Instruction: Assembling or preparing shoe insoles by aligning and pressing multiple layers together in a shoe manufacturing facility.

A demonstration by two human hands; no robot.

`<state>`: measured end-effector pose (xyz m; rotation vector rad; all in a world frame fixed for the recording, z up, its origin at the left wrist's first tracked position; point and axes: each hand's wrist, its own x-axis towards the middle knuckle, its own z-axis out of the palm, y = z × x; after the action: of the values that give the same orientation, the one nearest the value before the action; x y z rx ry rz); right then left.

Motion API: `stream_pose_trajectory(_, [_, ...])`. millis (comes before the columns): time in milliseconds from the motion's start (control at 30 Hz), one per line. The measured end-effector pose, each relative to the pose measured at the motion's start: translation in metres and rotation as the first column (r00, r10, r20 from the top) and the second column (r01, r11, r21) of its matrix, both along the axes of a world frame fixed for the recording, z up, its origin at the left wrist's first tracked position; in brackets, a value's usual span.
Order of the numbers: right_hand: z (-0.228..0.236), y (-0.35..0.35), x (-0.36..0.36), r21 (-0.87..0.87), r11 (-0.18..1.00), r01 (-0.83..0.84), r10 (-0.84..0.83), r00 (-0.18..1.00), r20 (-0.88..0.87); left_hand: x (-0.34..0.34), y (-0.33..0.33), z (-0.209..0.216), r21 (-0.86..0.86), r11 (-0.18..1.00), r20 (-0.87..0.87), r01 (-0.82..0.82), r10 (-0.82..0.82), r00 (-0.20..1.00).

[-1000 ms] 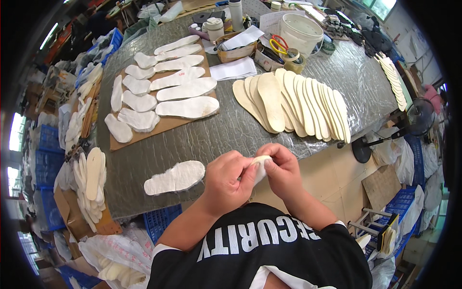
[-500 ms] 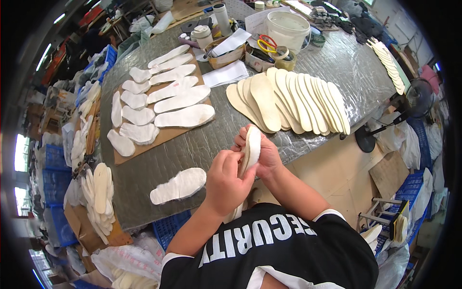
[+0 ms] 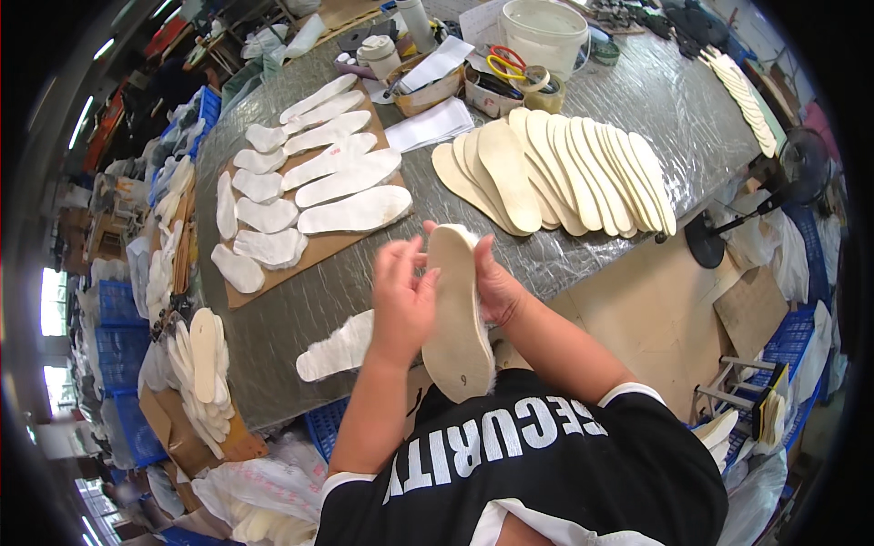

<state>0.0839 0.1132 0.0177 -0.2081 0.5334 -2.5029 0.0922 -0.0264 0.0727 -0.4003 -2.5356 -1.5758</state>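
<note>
Fleece-edged insole is up in the hands, in front of the chest, above the near table edge. Long axis runs roughly chest-to-table; broader-looking end toward the person, narrower-looking end away, smooth beige face to camera. Right hand grips it: thumb along the right edge, fingers wrapped behind. Left hand is open, fingers spread and raised at the left edge (motion blur, can't tell if the thumb touches).

Writing: small dark mark near the insole's broader end; big white block lettering on the black shirt, inverted in view.

Outward: white fleece insole on the table, partly behind the left arm; white pieces on a cardboard sheet beyond it; fanned beige insoles ahead-right.
</note>
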Motion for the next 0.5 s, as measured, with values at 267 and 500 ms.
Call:
stream_pose_trajectory(267, [-0.001, -0.037, 0.011, 0.040, 0.982, -0.184, 0.186, 0.980, -0.069, -0.032, -0.049, 0.055, 0.227, 0.970, 0.629, 0.085, -0.213, 0.748])
stream_pose_trajectory(500, [0.038, -0.026, 0.029, 0.694, 0.637, 0.336, 0.173, 0.815, -0.553, -0.025, -0.097, 0.017, 0.587, 0.806, 0.322, -0.077, -0.145, 0.936])
